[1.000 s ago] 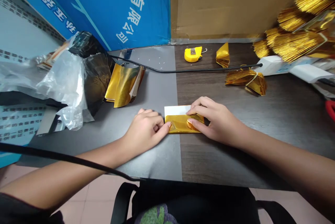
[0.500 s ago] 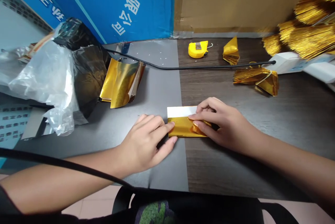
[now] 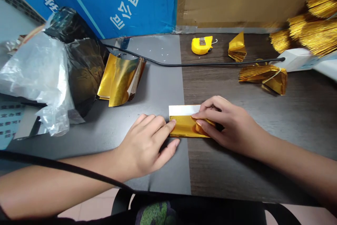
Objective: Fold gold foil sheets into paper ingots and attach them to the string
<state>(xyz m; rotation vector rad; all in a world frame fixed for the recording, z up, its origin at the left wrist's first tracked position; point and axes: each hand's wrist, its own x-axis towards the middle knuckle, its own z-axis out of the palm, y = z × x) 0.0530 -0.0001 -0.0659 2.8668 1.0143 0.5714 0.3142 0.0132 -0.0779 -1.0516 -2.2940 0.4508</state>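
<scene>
A folded sheet of gold foil paper (image 3: 184, 126) lies on the table, with a white strip uncovered along its far side. My left hand (image 3: 150, 144) rests at its left end, fingers stretched out and the index fingertip on the foil; the thumb is apart from it, near the front edge. My right hand (image 3: 229, 123) covers the right end, its thumb and fingers drawn in on the paper, hiding that part. A curved stack of gold foil paper (image 3: 118, 81) sits farther back on the left.
A black cable (image 3: 171, 65) crosses the table behind the hands. Beyond it are a yellow tape measure (image 3: 202, 45) and a small folded gold fan (image 3: 237, 47). A tied gold bundle (image 3: 263, 75) lies right, plastic bags (image 3: 52, 77) left, and cardboard (image 3: 250, 0) at the back.
The camera view has shifted slightly. My left thumb has moved a little away from the paper's front edge. Both hands otherwise stay in place on the gold foil paper.
</scene>
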